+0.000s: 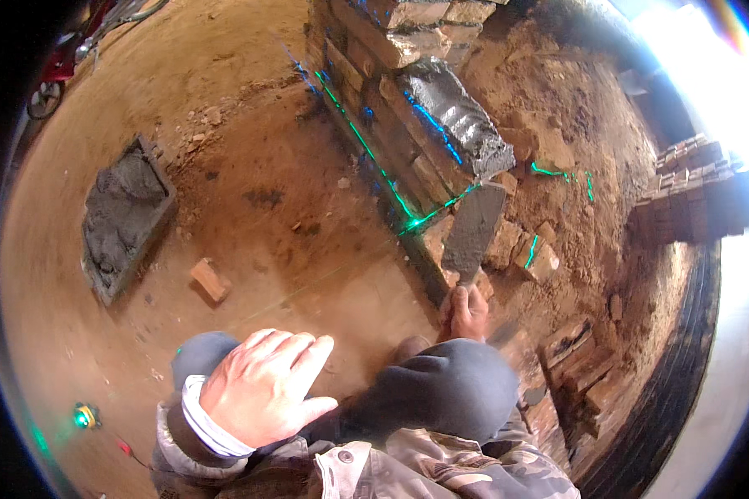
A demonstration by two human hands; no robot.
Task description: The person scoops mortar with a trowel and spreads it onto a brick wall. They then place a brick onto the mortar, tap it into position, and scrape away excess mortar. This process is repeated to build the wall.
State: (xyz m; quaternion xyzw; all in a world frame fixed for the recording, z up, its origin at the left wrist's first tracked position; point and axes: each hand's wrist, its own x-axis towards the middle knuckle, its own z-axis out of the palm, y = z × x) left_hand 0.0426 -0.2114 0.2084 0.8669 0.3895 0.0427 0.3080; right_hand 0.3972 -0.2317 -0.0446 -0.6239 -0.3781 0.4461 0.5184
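My right hand (470, 314) is closed round the handle of a trowel (474, 229), whose flat grey blade points away from me. The blade's tip is by the near end of a brick wall (374, 141). Wet grey mortar (458, 116) lies in a thick, ridged bed along the wall's top. My left hand (266, 382) hovers above my left knee, empty, its fingers stretched out and the thumb apart. Green and blue laser lines run along the wall's side and across its near end.
A mortar tray (171, 200) stands on the dirt floor at left, a loose brick (210, 280) beside it. Lower left, a laser level (86, 416) glows green. Broken bricks (587, 366) lie at right, with a brick stack (691, 195) beyond. A wheeled vehicle (54, 87) is far left.
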